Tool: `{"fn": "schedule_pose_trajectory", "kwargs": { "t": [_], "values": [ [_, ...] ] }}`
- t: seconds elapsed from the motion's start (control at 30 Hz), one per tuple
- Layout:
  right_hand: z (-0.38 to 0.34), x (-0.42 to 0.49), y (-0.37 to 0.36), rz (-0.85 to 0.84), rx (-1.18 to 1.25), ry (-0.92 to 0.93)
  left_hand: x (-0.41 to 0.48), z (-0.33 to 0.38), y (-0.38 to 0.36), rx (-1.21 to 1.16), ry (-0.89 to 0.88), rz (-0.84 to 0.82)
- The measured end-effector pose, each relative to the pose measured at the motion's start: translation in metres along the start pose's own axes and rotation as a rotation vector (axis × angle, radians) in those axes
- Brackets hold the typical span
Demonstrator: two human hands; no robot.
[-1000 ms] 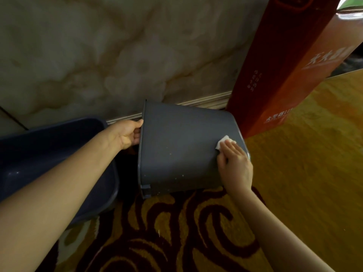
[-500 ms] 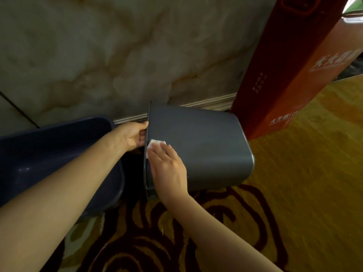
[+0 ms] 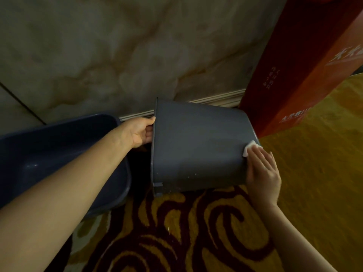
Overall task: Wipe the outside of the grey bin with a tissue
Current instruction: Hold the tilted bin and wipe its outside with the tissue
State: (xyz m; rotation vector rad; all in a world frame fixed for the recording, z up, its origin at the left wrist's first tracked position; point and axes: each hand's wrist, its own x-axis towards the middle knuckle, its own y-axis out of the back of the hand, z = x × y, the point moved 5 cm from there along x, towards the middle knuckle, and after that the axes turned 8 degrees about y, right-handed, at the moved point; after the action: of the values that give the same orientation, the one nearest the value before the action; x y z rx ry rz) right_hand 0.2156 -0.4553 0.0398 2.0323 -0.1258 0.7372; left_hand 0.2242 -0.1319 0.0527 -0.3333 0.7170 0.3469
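The grey bin (image 3: pixel 196 146) lies tipped on its side above the carpet, its mouth facing left and its base to the right. My left hand (image 3: pixel 140 132) grips the rim at the mouth, fingers curled inside. My right hand (image 3: pixel 262 169) lies flat against the bin's side at the base end, pressing a small white tissue (image 3: pixel 248 148) onto the plastic. Only a corner of the tissue shows past my fingertips.
A dark blue basin (image 3: pixel 49 154) sits left of the bin, under my left forearm. A tall red box (image 3: pixel 302 71) leans at the right against the marble wall (image 3: pixel 117 55). Patterned red-and-gold carpet (image 3: pixel 186 232) covers the floor below.
My right hand slid the tissue along the bin's side from the mouth end back to the base end. The left hand kept its hold on the rim.
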Motion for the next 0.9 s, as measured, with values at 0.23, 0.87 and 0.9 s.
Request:
{"fn": "schedule_pose_trajectory", "kwargs": {
  "t": [0.23,0.87,0.9],
  "values": [
    [-0.075,-0.022,-0.018,0.029,0.071,0.204,-0.037,-0.060,0.021,0.135,0.173,-0.402],
    [-0.135,0.025,-0.006,0.094,0.294,0.384,-0.072,-0.006,-0.022,-0.099,-0.208,-0.298],
    [-0.119,0.030,-0.003,0.109,0.273,0.328,-0.073,-0.002,-0.023,-0.102,-0.214,-0.281]
  ]
}}
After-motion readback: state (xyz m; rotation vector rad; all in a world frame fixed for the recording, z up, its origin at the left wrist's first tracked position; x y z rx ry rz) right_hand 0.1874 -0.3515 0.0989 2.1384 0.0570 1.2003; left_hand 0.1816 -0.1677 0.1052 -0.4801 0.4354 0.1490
